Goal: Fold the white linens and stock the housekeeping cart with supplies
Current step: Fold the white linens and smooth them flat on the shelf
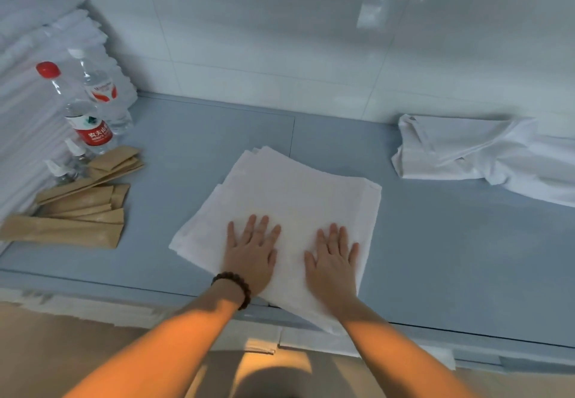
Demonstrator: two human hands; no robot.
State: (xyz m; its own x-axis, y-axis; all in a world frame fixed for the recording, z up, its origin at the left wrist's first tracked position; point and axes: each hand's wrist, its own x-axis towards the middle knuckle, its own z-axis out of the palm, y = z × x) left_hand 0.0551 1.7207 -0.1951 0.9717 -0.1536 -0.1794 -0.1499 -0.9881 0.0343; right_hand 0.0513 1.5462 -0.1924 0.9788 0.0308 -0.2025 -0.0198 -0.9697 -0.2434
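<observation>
On the desk, at its near edge, lies one folded towel. Two hands press on it side by side, the left hand and the right hand, both flat with fingers spread and gripping nothing. Far left rises one linen stack. Before it stand a red-capped bottle, a white-capped bottle, two small sprays and overlapping brown packets, too many to count. One rumpled sheet lies right.

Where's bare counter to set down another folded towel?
Free: counter right of the folded towel, up to the crumpled sheet; strip between towel and wall; gap between towel and paper packets. Crowded: left corner, with bottles, packets and linen stack.
</observation>
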